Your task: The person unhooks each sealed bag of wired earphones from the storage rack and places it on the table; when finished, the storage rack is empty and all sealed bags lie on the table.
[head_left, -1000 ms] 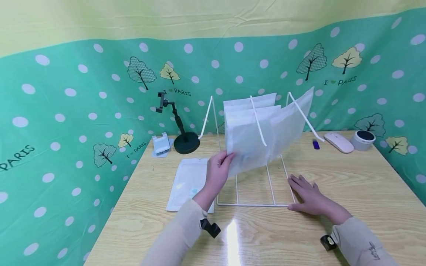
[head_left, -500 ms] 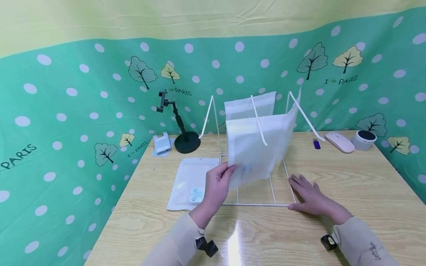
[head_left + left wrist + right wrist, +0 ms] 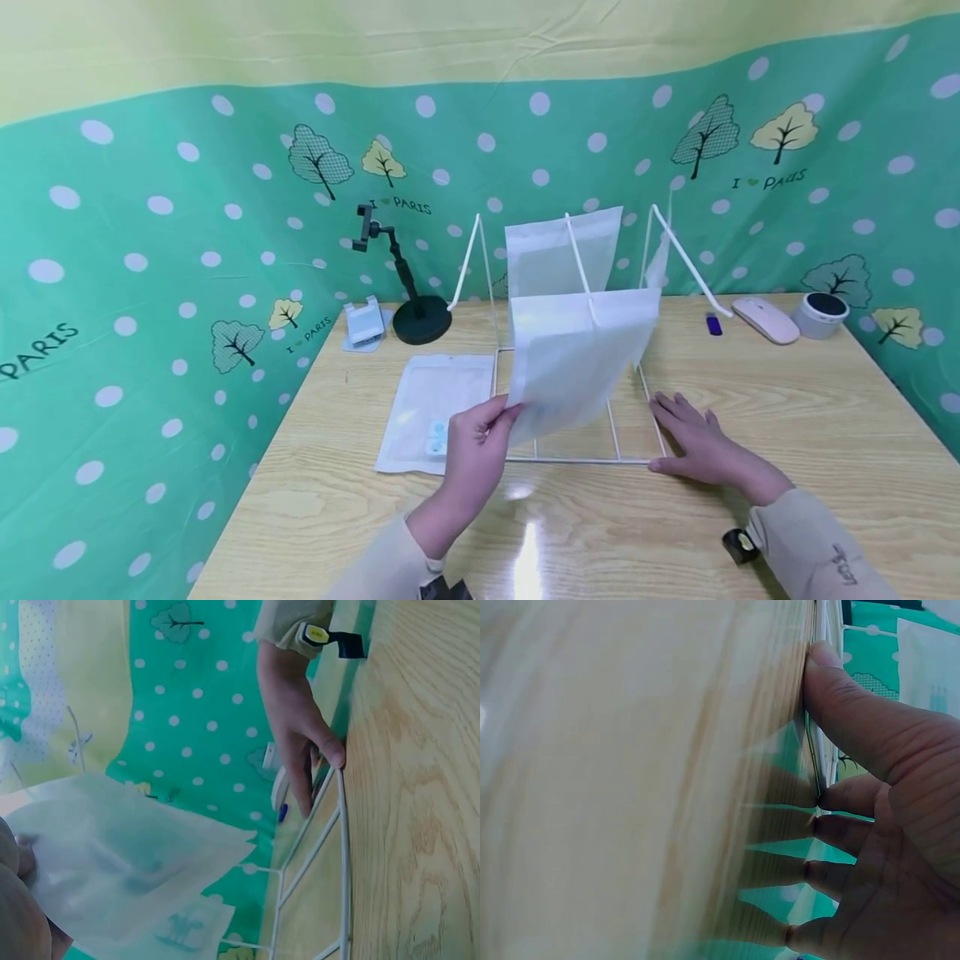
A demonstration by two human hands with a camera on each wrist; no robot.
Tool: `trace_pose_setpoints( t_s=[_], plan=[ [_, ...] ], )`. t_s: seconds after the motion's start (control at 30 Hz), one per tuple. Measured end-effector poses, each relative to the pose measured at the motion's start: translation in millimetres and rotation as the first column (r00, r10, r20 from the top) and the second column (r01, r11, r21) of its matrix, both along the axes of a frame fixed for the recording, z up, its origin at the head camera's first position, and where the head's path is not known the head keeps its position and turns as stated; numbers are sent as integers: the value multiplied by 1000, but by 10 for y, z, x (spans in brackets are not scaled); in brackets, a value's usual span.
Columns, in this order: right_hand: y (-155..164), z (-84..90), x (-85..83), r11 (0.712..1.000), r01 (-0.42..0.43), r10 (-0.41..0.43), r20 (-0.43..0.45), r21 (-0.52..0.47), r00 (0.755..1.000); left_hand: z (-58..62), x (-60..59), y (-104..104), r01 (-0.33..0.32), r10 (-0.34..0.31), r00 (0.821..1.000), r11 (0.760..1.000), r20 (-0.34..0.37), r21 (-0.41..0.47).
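Observation:
My left hand (image 3: 476, 446) pinches the lower left edge of a white frosted plastic pouch (image 3: 570, 367) between thumb and fingers. The pouch hangs tilted in front of the white wire rack (image 3: 581, 461), overlapping its middle divider in the head view. Behind it, a second pouch (image 3: 566, 250) stands in the rack, and a thin edge of another pouch (image 3: 657, 262) shows by the right divider. My right hand (image 3: 697, 446) rests with spread fingers at the rack's front right corner. In the right wrist view, its thumb (image 3: 855, 705) touches the base wire.
Left of the rack, a flat pouch (image 3: 420, 400) lies on the wooden table (image 3: 315, 517) with a small pale blue-and-white item (image 3: 437, 439). Farther back are a black phone stand (image 3: 422, 320), a white holder (image 3: 365, 323), a pink mouse (image 3: 765, 320) and a white cylinder (image 3: 820, 317).
My left hand has drawn the pouch down and toward me, and its top has dropped away from the pouches behind. The right hand stays at the rack's corner.

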State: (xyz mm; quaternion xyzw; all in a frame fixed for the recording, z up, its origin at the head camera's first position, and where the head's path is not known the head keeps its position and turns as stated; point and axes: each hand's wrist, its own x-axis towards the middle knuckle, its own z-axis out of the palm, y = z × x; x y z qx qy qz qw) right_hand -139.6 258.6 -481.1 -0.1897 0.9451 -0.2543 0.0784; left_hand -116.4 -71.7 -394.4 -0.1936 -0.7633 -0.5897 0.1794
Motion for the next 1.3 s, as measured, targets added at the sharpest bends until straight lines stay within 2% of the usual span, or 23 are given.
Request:
trace_pose_setpoints(
  t_s=[0.2,0.47,0.6,0.73,0.9,0.97,1.03,1.1,1.13,1.2,1.27,1.3],
  plan=[
    [-1,13,6,1000,2,-2,14,-5,1000,63,152,-63,22,-22,999,1000,-26,5],
    [6,6,6,1000,2,-2,20,-14,1000,234,323,-187,53,-49,995,998,-90,38],
    [11,-1,1,1000,-3,3,14,-11,1000,379,388,-333,24,-18,996,996,-82,83],
    [13,-8,-4,1000,-9,9,12,-8,1000,544,420,-575,-36,41,999,982,-24,184],
    [13,-13,-4,1000,-4,4,19,0,1000,670,379,-1005,-97,104,995,945,-4,314],
    [13,-10,0,1000,1,-1,24,0,1000,693,334,-1204,-113,127,992,919,-11,378],
    [11,-5,2,1000,2,-2,30,0,1000,711,281,-1416,-157,175,985,884,1,441],
    [10,1,3,1000,4,-4,34,2,999,713,214,-1640,-209,224,974,829,34,520],
    [8,4,4,1000,5,-5,37,3,999,708,180,-1750,-247,255,965,799,63,549],
    [9,6,3,1000,4,-5,35,7,999,677,124,-1980,-336,318,939,758,133,559],
    [7,9,2,1000,6,-6,36,9,999,614,70,-2203,-414,358,910,741,211,529],
    [6,9,1,1000,7,-7,38,8,999,579,51,-2310,-457,380,889,748,254,482]
  ],
)
